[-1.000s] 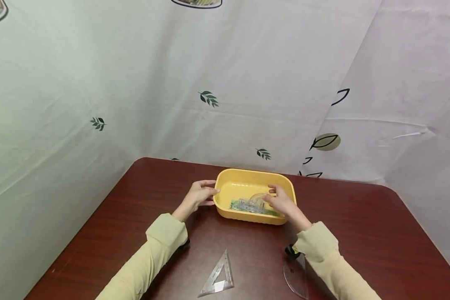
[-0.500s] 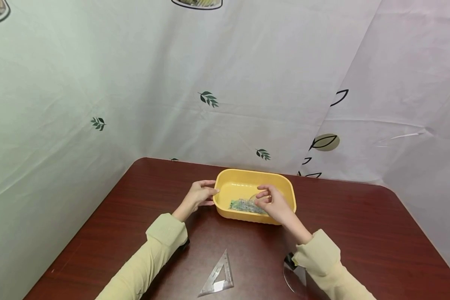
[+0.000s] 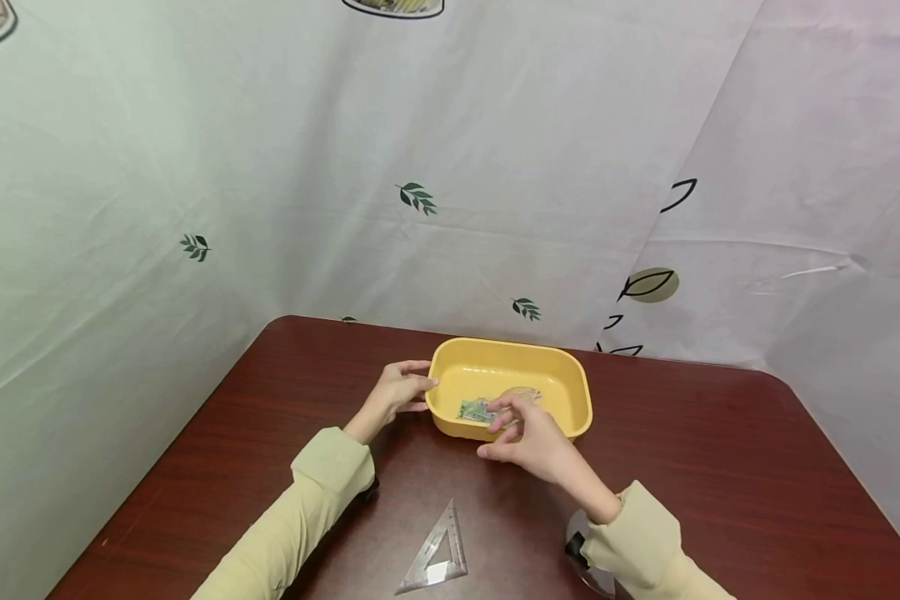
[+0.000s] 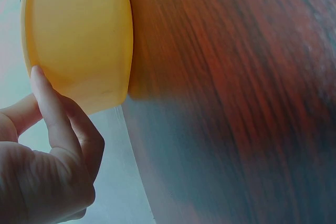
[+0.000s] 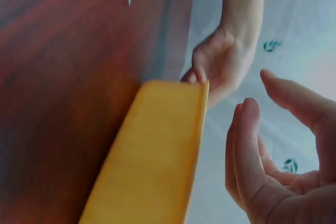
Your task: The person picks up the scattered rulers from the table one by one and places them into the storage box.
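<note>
A yellow plastic basin (image 3: 510, 352) stands towards the back of the table. At its left end my left hand (image 3: 397, 389) holds the rim; a fingertip lies against the rim in the left wrist view. Clear and green flat plastic pieces (image 3: 474, 410) lie inside, along with a clear rounded piece (image 3: 527, 391). My right hand (image 3: 528, 437) hovers over the basin's near edge, fingers loosely bent and apart, nothing between them. Nearer to me, a transparent set square (image 3: 456, 550) lies flat on the table.
A clear protractor-like piece (image 3: 579, 527) lies on the dark red table (image 3: 720, 467), partly hidden beneath my right sleeve (image 3: 637, 533). White cloth with leaf prints (image 3: 412, 250) hangs close behind the table's far edge.
My right hand has come from over the basin's inside towards me and left, to its near edge. The left hand and the basin have stayed put.
</note>
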Demonstrator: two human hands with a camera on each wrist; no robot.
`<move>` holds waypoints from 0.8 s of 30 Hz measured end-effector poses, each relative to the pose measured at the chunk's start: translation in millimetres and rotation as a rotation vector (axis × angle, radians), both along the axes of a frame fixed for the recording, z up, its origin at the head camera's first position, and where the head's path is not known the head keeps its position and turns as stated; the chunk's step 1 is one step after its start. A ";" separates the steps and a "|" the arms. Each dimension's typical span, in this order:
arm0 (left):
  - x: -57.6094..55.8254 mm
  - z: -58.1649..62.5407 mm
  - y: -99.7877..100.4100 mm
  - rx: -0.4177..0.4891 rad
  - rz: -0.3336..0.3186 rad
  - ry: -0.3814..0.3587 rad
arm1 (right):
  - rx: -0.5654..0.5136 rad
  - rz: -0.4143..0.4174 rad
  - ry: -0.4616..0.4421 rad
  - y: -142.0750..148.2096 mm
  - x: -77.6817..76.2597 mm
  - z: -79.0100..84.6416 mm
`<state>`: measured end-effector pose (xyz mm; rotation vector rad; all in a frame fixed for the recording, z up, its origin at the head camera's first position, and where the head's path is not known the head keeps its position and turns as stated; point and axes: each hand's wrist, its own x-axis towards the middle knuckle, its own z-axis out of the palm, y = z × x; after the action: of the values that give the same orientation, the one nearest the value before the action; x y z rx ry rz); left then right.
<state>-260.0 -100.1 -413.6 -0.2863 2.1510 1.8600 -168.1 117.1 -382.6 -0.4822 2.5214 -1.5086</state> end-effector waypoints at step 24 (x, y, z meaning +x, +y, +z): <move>0.7 -1.4 -0.6 -0.014 0.014 -0.003 | 0.178 0.164 -0.077 -28.4 31.6 -27.4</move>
<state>-259.3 -100.7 -415.0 -0.3071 2.1666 1.8518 -136.4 88.7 -410.0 -0.5746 2.4606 -1.2091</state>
